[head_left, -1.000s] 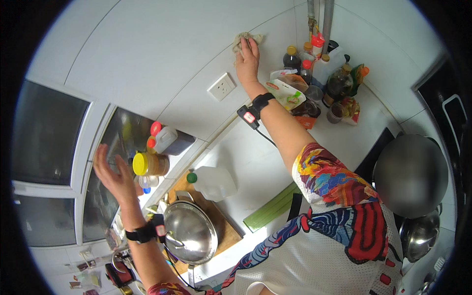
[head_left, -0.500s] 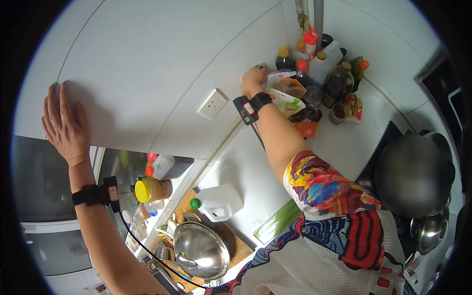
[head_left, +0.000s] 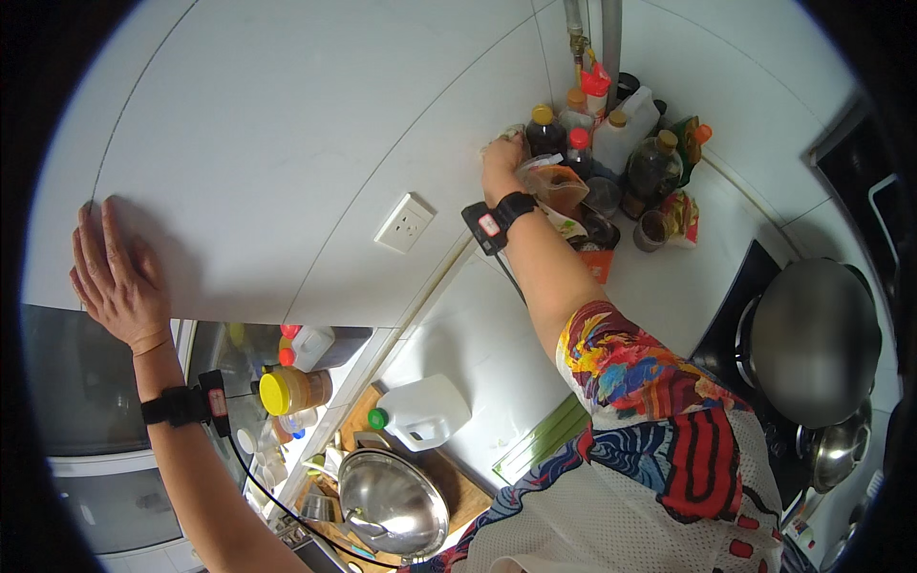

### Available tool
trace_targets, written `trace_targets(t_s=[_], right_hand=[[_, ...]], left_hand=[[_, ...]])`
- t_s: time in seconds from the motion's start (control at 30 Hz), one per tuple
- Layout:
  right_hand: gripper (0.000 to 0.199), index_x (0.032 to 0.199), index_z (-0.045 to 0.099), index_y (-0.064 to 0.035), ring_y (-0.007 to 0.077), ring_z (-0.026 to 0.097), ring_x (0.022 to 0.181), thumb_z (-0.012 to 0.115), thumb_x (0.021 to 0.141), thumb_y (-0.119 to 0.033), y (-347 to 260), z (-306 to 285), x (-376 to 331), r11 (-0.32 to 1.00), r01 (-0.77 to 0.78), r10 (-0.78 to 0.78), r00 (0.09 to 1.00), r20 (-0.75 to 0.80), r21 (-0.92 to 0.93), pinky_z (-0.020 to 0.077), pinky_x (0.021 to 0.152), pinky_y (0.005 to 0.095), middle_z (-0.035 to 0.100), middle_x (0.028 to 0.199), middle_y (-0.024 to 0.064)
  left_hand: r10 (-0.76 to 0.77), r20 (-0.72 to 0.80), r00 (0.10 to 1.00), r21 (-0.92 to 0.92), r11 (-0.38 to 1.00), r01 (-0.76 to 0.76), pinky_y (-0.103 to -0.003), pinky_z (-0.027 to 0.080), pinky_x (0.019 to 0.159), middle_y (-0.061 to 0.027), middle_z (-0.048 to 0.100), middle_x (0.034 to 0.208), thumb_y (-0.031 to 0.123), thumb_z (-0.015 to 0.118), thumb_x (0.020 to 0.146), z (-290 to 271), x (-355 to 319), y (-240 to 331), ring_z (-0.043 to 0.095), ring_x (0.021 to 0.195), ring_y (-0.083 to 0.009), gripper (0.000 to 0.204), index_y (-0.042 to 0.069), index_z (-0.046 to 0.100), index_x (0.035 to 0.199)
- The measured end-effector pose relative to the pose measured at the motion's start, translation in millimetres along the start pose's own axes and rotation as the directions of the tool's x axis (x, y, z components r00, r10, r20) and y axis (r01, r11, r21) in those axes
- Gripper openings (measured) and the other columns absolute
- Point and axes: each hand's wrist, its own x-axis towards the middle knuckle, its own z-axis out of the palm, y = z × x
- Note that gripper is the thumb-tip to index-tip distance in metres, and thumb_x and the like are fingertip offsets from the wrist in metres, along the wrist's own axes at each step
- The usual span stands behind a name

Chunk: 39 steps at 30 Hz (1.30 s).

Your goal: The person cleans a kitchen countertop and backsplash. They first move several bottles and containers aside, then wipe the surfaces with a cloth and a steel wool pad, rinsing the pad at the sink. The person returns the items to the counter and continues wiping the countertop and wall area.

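My left hand [head_left: 121, 277] lies flat on the white tiled wall [head_left: 277, 143], fingers stretched out and holding nothing. At the far end of the counter, my right hand [head_left: 503, 158] presses against the wall with its fingers closed over a pale crumpled cloth [head_left: 515, 131], mostly hidden beneath them. Just right of that hand stands a dark bottle with a yellow cap [head_left: 545, 134], and beside it a red-capped bottle [head_left: 579, 153]. Open food bags [head_left: 557, 188] lie below the right wrist. A wall socket [head_left: 405, 222] sits between my two arms.
More bottles, including a large brown-capped one [head_left: 653, 177], crowd the corner by a pipe [head_left: 612, 43]. A white jug with a green cap [head_left: 420, 411], a metal bowl [head_left: 394, 501] and a yellow-lidded jar [head_left: 294, 391] are nearer. At right sits a wok [head_left: 812, 344] on the stove.
My right hand has slid along the wall toward the corner, closer to the yellow-capped bottle. The view has shifted slightly, and my left hand stays flat on the wall.
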Motion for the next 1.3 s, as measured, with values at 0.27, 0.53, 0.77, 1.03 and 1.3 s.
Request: trace_targets(t_s=[0.27,0.53,0.77,1.03,1.3], right_hand=[[0.042,0.128,0.045,0.0025,0.0329,0.047,0.121,0.053,0.087,-0.004,-70.0,19.2,-21.8,0.917,0.124,-0.07,0.986,0.153,-0.379,0.0406,0.101,0.038,0.044,0.135,0.0206],[0.053,0.133,0.043,0.0012,0.039,0.034,0.131,0.05,0.081,0.007,-144.9,101.6,-143.6,0.063,0.995,-0.792,0.099,0.602,-0.081,0.0301,0.11,0.0435,0.036,0.14,0.023],[0.043,0.125,0.049,0.0003,0.0346,0.05,0.118,0.047,0.082,0.008,-183.7,102.0,-44.6,-0.035,0.935,-0.856,0.154,0.493,-0.354,0.0451,0.098,0.044,0.051,0.126,0.0233],[0.059,0.141,0.036,0.0003,0.0355,0.03,0.136,0.05,0.084,0.001,-136.3,96.0,-64.0,0.203,0.933,-0.732,0.345,0.588,-0.296,0.0264,0.112,0.0418,0.031,0.145,0.0255],[0.051,0.136,0.041,-0.0021,0.0426,0.035,0.132,0.051,0.086,-0.001,-47.0,-20.9,-258.0,0.024,0.985,-0.42,-0.147,0.896,0.173,0.0299,0.11,0.0467,0.038,0.14,0.026]], left_hand=[[-0.022,0.067,0.998,-0.026,0.999,0.023,-0.042,0.025,0.112,0.0026,0.039,0.148,0.027,0.048,0.093,-0.5,2.5,2.7,0.037,0.136,-0.0182,0.05,0.029,0.042,0.142],[-0.038,0.036,0.999,-0.048,0.998,0.04,-0.041,0.025,0.112,0.0018,0.039,0.148,0.025,0.05,0.092,-1.4,1.1,5.5,0.036,0.137,-0.0187,0.051,0.027,0.042,0.142],[-0.049,0.04,0.998,-0.029,0.998,0.051,-0.042,0.027,0.111,0.0005,0.042,0.146,0.022,0.051,0.09,-2.9,2.7,7.4,0.038,0.135,-0.0197,0.051,0.026,0.045,0.14],[-0.053,0.047,0.997,-0.088,0.994,0.057,-0.044,0.025,0.112,-0.0002,0.04,0.148,0.026,0.051,0.091,-1.7,-1.7,4.6,0.037,0.136,-0.021,0.052,0.029,0.042,0.142],[-0.096,0.07,0.993,-0.086,0.991,0.101,-0.045,0.024,0.113,0.0037,0.042,0.145,0.028,0.05,0.09,-1.3,0.9,7.4,0.038,0.135,-0.0199,0.05,0.033,0.045,0.139]])
